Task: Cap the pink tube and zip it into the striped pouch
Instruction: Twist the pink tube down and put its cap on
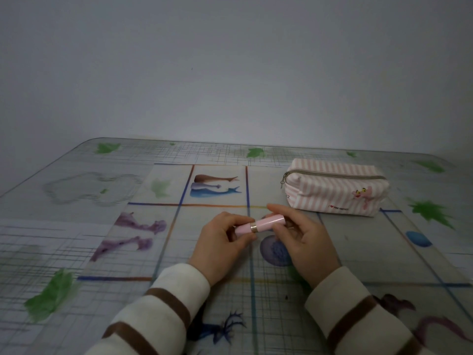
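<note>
Both hands pinch the pink tube [259,224] above the table [76,201]: left hand [222,242] on its base, right hand [299,237] on the cap end. A gold band rings its middle; it looks capped. The striped pouch [335,187] lies zipped at two o'clock.

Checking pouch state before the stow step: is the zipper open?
No. The pouch zipper runs shut along the whole top, pull hanging at its left end.
</note>
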Tool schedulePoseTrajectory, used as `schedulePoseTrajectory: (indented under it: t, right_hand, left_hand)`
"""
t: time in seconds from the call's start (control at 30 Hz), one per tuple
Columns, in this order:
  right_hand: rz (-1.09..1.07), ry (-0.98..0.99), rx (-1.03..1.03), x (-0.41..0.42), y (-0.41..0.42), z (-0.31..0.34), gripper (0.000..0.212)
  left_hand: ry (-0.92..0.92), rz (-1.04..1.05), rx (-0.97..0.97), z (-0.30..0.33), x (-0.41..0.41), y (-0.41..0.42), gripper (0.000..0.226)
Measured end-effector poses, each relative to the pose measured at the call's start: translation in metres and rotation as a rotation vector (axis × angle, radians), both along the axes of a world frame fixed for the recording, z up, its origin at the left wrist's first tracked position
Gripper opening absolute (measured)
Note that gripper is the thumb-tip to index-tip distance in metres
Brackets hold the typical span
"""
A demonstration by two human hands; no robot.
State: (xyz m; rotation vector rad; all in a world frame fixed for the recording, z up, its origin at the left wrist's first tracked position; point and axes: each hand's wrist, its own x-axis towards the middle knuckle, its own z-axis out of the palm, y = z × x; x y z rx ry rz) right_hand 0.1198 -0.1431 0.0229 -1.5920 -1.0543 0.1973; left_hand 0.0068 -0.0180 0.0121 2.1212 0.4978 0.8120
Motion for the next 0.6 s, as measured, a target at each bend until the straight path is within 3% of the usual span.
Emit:
schedulePoseTrajectory:
  t: [0.6]
  right_hand:
    - [-0.027,0.007,-0.06,-0.0032,0.0,0.0049,0.033]
  left_hand:
    - [-0.009,0.009,-0.003,-0.0003,0.0003,-0.0007,0.022]
